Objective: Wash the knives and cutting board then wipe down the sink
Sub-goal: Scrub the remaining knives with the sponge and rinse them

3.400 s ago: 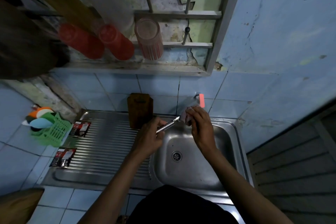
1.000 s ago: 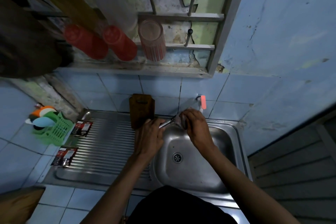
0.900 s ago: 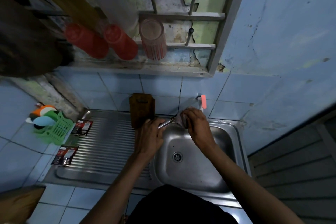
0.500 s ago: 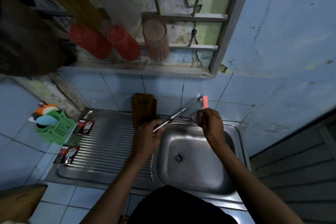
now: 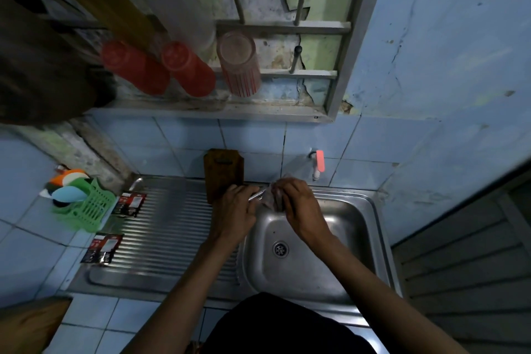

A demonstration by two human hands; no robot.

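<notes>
Head view: both hands meet over the back-left corner of the sink basin (image 5: pixel 330 256). Left hand (image 5: pixel 234 211) is curled round the handle end of a knife (image 5: pixel 256 196); only a short metal stretch shows btwn the two hands, angled up to the right. Right hand (image 5: pixel 298 207) has its fingers bent round a pale crumpled scrubber (image 5: pixel 268 200), pressed on the knife's far part, so the blade itself is mostly hidden. Both sit just under and left of the tap (image 5: pixel 318 162) w/ its pink lever; can't tell if water runs.

Cutting board (image 5: pixel 223 172), dark brown, stands upright vs the tiled wall at the back of the ribbed drainboard (image 5: pixel 161 227), just behind the left hand.

Left of drainboard: green basket (image 5: pixel 86 210) w/ coloured utensils, and two dark sachets (image 5: pixel 129 204) at the drainboard edge. Above, a wall rack (image 5: pixel 275 112) holds two red cups (image 5: pixel 161 66) and a clear ribbed cup (image 5: pixel 240 63), all tipped over on pegs.
</notes>
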